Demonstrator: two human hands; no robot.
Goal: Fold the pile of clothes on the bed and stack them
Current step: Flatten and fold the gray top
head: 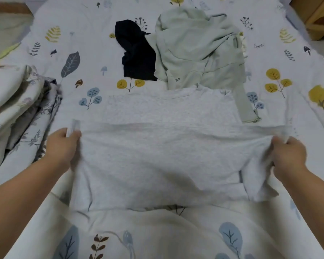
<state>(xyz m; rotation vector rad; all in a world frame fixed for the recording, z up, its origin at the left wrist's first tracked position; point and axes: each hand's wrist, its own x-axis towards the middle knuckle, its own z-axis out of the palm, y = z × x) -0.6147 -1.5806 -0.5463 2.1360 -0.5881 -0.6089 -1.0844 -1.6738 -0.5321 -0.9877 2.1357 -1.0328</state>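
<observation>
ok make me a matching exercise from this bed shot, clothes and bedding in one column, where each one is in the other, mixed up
Things:
1. grey t-shirt
2. black garment
3. pale green sweatshirt
4. floral quilt

Places:
A. bunched at the left edge of the bed
B. crumpled at the far side, right of the black item
C. gripped at both sides by the left hand and right hand
D. far centre, touching the green top's left edge

Pairs: 1-C, 2-D, 3-B, 4-A

grey T-shirt point(157, 156): soft matt heathered knit cloth | pale green sweatshirt point(193, 49): thicker matt cloth, possibly fleece, view soft | black garment point(137, 51): matt dark cloth | bed sheet point(86, 34): smooth matt printed cloth | cabinet point(316, 14): matt wood
</observation>
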